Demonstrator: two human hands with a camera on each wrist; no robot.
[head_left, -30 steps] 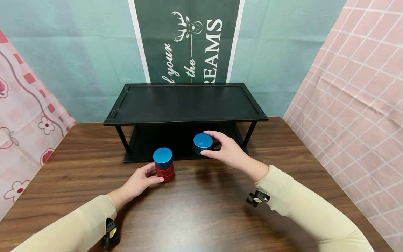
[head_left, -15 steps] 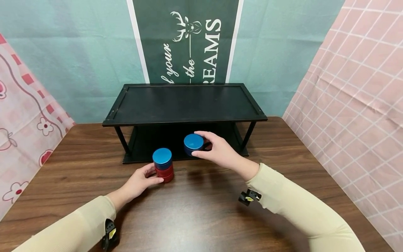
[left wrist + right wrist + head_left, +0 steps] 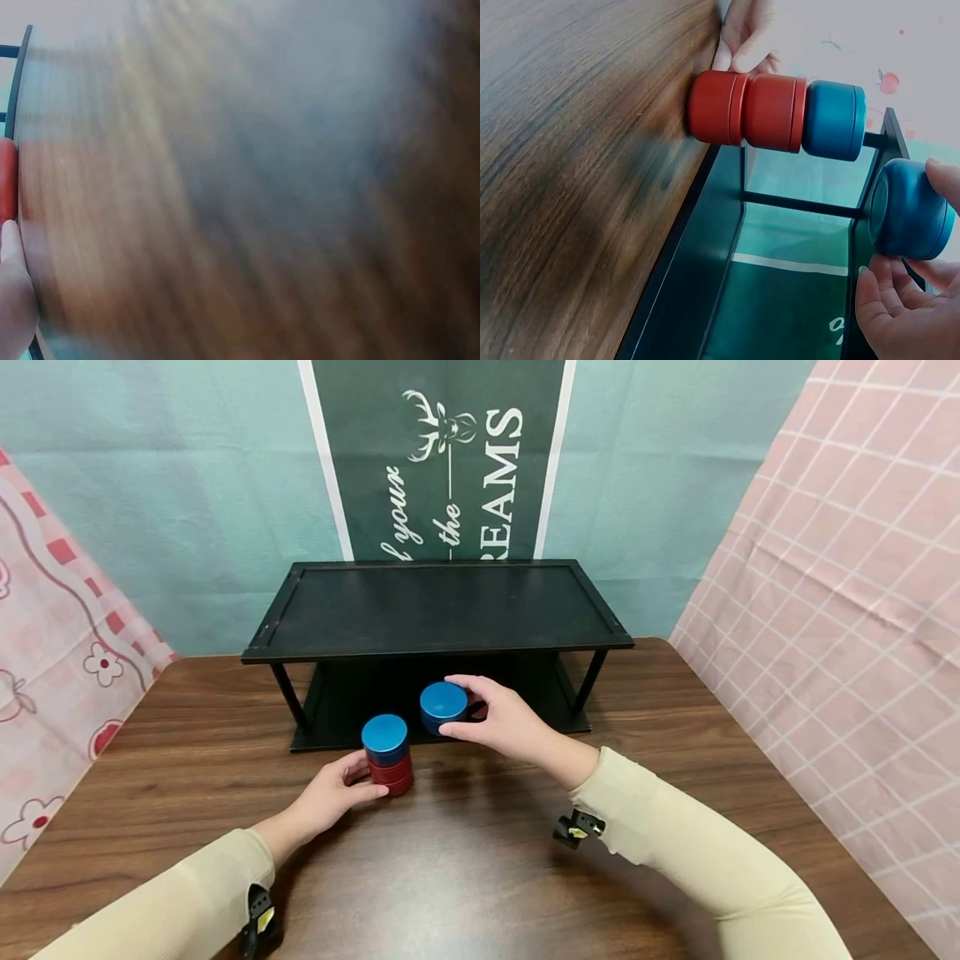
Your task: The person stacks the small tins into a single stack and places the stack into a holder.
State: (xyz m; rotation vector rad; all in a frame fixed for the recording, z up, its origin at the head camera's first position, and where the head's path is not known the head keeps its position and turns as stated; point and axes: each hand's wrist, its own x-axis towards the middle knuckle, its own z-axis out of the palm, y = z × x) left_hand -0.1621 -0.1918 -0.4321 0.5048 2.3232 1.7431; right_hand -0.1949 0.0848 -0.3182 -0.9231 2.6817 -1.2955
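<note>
A stack of round lidded tins stands on the table in front of the shelf: a red tin (image 3: 716, 107) at the bottom, another red tin (image 3: 775, 112) over it, and a blue tin (image 3: 386, 737) on top. My left hand (image 3: 335, 792) holds the stack low down, thumb and fingers around the red part. Between the thumb and fingers of my right hand (image 3: 498, 720) is a second blue tin (image 3: 443, 703), raised off the table just right of the stack. In the right wrist view it sits slightly higher than the stack's top, with a gap between.
Behind the tins stands a black two-tier shelf (image 3: 442, 610), its lower board (image 3: 330, 727) close behind the stack. The brown wooden table (image 3: 465, 860) stretches toward me. Patterned cloths hang at the back and both sides.
My right hand has carried the blue tin leftward, closer to the stack. The left hand and the stacked tins have stayed in place.
</note>
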